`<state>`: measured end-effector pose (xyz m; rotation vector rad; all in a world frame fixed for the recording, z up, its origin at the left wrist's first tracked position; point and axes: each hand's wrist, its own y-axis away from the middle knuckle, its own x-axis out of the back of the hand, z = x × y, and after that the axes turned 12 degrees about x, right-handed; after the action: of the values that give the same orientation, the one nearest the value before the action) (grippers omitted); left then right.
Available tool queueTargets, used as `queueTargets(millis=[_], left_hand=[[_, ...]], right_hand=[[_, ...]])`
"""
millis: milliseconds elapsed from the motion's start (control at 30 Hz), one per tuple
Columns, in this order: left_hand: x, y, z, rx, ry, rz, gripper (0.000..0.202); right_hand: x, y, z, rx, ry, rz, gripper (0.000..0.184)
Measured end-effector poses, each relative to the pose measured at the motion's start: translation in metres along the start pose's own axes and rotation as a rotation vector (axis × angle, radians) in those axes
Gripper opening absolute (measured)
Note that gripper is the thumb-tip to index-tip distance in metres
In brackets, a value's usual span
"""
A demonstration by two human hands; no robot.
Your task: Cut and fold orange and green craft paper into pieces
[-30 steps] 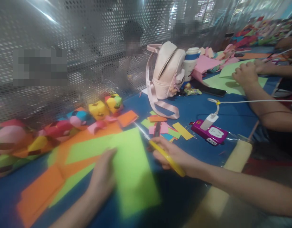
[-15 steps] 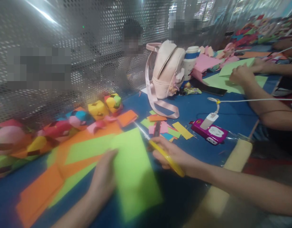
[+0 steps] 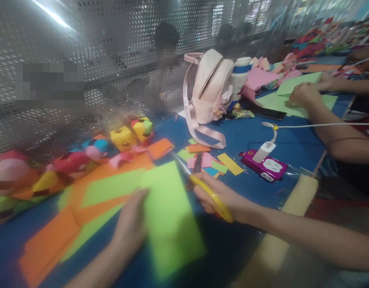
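Observation:
My left hand (image 3: 133,218) is closed on the left edge of a light green sheet of paper (image 3: 172,224), which is held up over the table. A pair of scissors (image 3: 211,196) with yellow handles is in my right hand (image 3: 217,192), just right of the sheet. The scissor blades point up and left, near the sheet's top right corner, and look parted. Orange paper (image 3: 49,244) and more green paper (image 3: 112,188) lie under and left of my left hand. Small coloured paper scraps (image 3: 202,160) lie beyond the scissors.
Folded paper balls (image 3: 122,137) line the metal mesh wall at left. A pink backpack (image 3: 210,88), a cup (image 3: 242,76) and a phone (image 3: 270,113) stand or lie farther back. A purple power strip (image 3: 264,164) sits at right. Another person's hands (image 3: 306,94) fold pale green paper.
Almost nothing differs. The scissors and my right hand have shifted very slightly, while my left hand keeps the green sheet in the same place.

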<state>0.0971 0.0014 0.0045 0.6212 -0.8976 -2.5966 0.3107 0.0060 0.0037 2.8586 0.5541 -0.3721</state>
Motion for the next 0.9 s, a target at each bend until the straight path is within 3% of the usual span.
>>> queueTargets(millis=[500,900], left_hand=[[0.0006,0.0034,-0.0011,-0.017,0.000,0.003,0.010],[-0.0030,0.0054,-0.0004,0.011,0.004,0.035,0.011]], right_hand=[[-0.0005,0.0035,0.0005,0.059,0.069,-0.062,0.074],[-0.0030,0.0060,-0.0018,0.013,0.134,-0.029,0.068]])
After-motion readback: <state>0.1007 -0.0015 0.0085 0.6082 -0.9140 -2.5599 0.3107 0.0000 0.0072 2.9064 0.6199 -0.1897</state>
